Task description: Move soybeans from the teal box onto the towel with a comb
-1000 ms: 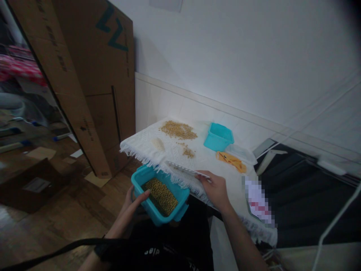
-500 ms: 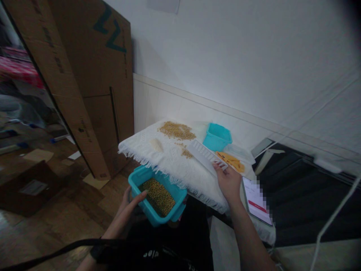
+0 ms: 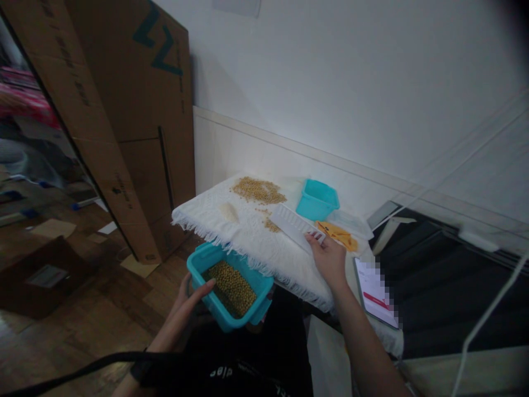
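My left hand (image 3: 190, 306) grips the near left side of a turquoise plastic container (image 3: 228, 324), its thumb over the rim. Inside lie beans (image 3: 233, 286), yellowish and green ones mixed. This container is held just below the table's fringed front edge. My right hand (image 3: 328, 256) is closed on one end of a long white slotted plastic piece (image 3: 289, 223), held low over the cloth. Its far end is beside a small heap of tan beans (image 3: 270, 225). Further back is a larger heap of tan beans (image 3: 258, 190), and left of the small heap is a small whitish pile (image 3: 228, 212).
A white fringed cloth (image 3: 248, 242) covers the table. A second turquoise container (image 3: 317, 201) stands at the back, near a yellow packet (image 3: 339, 236). A phone (image 3: 374, 292) lies on the right. A tall cardboard box (image 3: 144, 138) is to the left, a white wall behind.
My right hand has moved a little to the left with the white slotted piece, which now lies flatter toward the small bean heap. My left hand and its container are nearly unmoved.
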Demonstrator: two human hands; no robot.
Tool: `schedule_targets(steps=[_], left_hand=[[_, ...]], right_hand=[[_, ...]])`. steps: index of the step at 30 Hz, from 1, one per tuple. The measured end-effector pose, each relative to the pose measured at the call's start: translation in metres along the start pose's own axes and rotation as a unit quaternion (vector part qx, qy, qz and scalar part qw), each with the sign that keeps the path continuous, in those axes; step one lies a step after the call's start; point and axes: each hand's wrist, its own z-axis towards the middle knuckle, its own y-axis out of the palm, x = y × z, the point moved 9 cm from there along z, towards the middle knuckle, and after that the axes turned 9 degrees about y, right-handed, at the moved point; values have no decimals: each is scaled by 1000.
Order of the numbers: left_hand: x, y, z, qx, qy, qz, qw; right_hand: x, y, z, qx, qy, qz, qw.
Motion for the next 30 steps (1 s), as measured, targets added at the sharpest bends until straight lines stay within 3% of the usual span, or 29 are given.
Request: schedule_targets(steps=[8,15,30], left_hand=[[-1,0,1,-6,5,1,1000],[-8,-3,5,1,4,2,1000],[-5,0,3,-16,2,-2,1000]], right_hand=[[8,-9,-2,28,11,-21,999],[10,-7,-10,-1,13,6,1000],[1,-6,-10,-3,12,-10,1000]])
